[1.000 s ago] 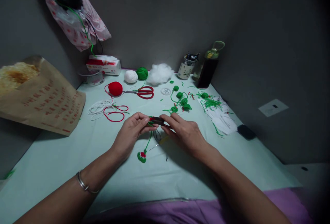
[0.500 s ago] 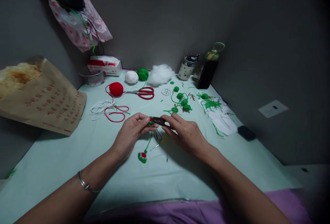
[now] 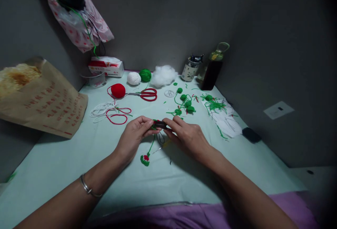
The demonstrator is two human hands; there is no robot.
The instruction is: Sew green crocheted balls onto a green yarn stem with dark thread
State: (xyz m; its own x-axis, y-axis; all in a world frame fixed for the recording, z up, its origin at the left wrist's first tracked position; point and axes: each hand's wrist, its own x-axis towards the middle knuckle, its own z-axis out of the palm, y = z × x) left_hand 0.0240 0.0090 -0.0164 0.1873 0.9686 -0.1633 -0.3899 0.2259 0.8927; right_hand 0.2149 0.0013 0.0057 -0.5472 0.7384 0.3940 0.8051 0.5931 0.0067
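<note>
My left hand (image 3: 137, 129) pinches a small green and red crochet piece (image 3: 154, 125), mostly hidden by the fingers. My right hand (image 3: 185, 132) grips dark thread snips (image 3: 160, 124), their blades against that piece. A green cord hangs from the left fingers down to a crocheted watermelon slice (image 3: 145, 159) with a red middle, white stitches and a green rim, lying on the table. Just beneath the hands lies a crochet hook (image 3: 163, 145) with a yellowish handle, partly in shadow. A grey loop (image 3: 160, 138) shows between the hands.
Red-handled scissors (image 3: 147, 95), a red yarn ball (image 3: 118, 90), white and green balls and white stuffing (image 3: 163, 76) stand farther back. Green crocheted balls (image 3: 187, 104) and yarn scraps lie to the right. A paper food bag (image 3: 60, 106) is at left, a dark bottle (image 3: 212, 71) at back right.
The snips have turned slightly in my right hand, and their blades look closer together over the piece. My left hand keeps its hold in the same place.
</note>
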